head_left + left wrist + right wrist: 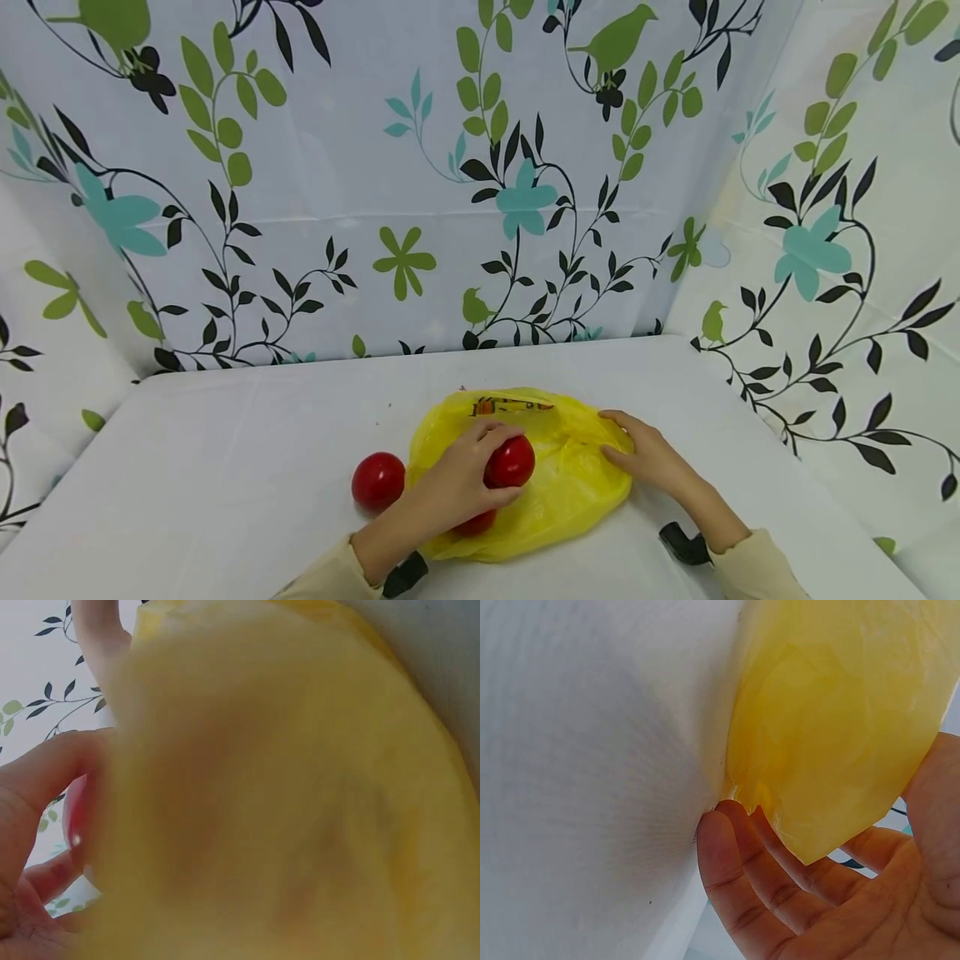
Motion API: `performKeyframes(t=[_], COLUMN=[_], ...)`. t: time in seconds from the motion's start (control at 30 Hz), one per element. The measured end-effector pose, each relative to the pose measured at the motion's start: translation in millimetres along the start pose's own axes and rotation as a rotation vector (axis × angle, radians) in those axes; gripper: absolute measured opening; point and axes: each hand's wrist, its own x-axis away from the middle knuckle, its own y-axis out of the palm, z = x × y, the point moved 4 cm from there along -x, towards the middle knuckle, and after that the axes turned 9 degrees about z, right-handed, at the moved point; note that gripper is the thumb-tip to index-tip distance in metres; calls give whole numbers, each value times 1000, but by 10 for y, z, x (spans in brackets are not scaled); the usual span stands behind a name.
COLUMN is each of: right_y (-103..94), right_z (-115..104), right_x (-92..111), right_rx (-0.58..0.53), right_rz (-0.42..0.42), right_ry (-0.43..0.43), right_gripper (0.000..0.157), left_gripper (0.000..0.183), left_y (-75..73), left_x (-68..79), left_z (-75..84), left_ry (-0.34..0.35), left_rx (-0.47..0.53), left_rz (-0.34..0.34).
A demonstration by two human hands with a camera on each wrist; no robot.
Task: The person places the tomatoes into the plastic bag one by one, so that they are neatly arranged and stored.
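Head view: from here I have the left grip [459, 477] curled round a red ball [513, 460], over the yellow bag [579, 493], can't tell if touching. Ball's round, no long axis; it lies left of the right grip [649, 454], whose loose, spread fingers touch the bag's right edge.
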Motion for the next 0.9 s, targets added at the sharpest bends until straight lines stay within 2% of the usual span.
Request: performKeyframes(t=[0.4, 0.67, 0.9], right_y=[5, 19, 5], right_z=[8, 5, -12], right_x=[4, 7, 12], right_rx=[-19, -12, 0], right_rz=[-6, -6, 7], right_ry=[25, 21, -2], right_gripper=[49, 50, 49], left_gripper=[66, 66, 66], left_y=[194, 302, 324], left_x=[-92, -65, -72], left_z=[-26, -80, -98], left_ry=[-36, -46, -46], left_rx=[-48, -107, -168], left_rz=[-122, -150, -163])
